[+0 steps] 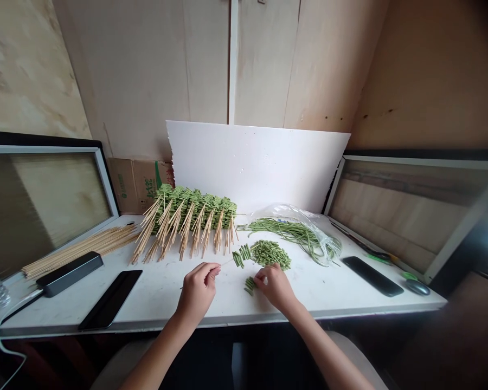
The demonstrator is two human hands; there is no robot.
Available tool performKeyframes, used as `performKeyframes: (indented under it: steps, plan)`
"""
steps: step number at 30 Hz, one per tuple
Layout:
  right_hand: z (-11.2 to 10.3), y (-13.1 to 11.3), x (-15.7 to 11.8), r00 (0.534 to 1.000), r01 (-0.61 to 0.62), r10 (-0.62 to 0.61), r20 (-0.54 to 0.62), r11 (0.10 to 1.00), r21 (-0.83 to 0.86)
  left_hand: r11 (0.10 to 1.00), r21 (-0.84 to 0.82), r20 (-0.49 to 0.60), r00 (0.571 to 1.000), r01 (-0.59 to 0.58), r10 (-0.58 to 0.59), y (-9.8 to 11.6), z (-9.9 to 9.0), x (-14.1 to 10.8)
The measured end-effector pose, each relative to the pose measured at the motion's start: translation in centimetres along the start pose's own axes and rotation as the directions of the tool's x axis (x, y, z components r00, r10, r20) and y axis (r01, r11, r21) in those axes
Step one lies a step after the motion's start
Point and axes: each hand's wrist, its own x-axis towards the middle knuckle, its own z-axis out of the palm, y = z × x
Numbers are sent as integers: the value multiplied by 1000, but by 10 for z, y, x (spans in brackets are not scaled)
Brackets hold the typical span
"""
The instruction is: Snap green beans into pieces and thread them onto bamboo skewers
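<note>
My left hand (198,290) is closed in a pinch on the end of a thin wooden skewer (226,262). Short cut green bean pieces (241,255) are threaded side by side on its far part. My right hand (274,284) is closed too, its thumb and fingers at a small group of cut green bean pieces (249,285) low on the table; the fingertips partly hide what they grip. Just beyond that hand lies a heap of cut green bean pieces (271,253). Behind the left hand, filled skewers (195,208) are stacked with their bare ends toward me.
Bare skewers (85,246) lie at left near a black box (70,273) and a dark phone (111,299). Long uncut beans (287,230) rest with a clear plastic bag (319,235) at the back right. Another dark phone (373,276) and a mouse (417,287) are at right.
</note>
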Motion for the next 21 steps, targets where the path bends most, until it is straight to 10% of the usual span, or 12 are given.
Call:
performKeyframes:
  steps: [5,10,16,21]
  plan:
    - [-11,2,7,996,-43,67,-60,944,326,1000,10,2,1000,-17,17,1,1,-1]
    - [-30,1,15,974,-174,220,56,562,808,999,2,5,999,-40,40,4,1,-2]
    - [-38,-6,16,950,-197,254,183,33,980,998,-16,23,998,-56,56,7,3,-4]
    - [-49,-13,14,959,-192,206,196,-41,981,998,-9,46,997,-55,56,7,4,-5]
